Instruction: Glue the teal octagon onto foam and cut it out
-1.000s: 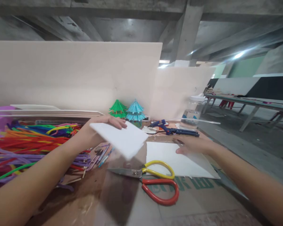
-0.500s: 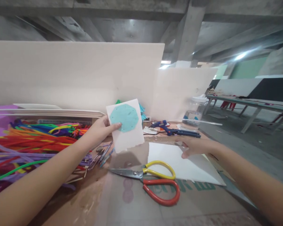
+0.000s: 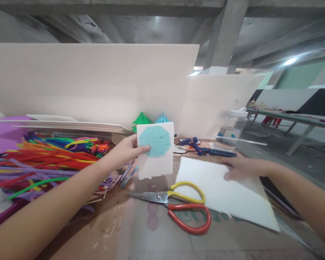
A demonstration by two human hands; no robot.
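My left hand [image 3: 132, 147] pinches a white card [image 3: 154, 168] upright, its thumb over a light-blue octagon [image 3: 155, 141] with small dark dots around its rim. My right hand [image 3: 237, 169] grips the far edge of a larger white board [image 3: 227, 193], thumb on top and the other fingers partly hidden. Between the hands and closer to me lie big scissors [image 3: 158, 196] with one yellow and one red handle, their blades pointing left. The yellow handle overlaps the white board's left part.
Coloured pipe cleaners [image 3: 56, 159] heap up on the left, beside pens [image 3: 126, 173]. A blue glue gun [image 3: 191, 143] and a clear jar [image 3: 231, 128] stand behind. Green [image 3: 141, 119] and blue [image 3: 161, 117] cone-shaped pieces rest against a pale upright panel [image 3: 92, 79].
The octagon card has moved right and turned straighter upright in my left hand. The larger white board has shifted right and turned slightly with my right hand. The scissors stay put.
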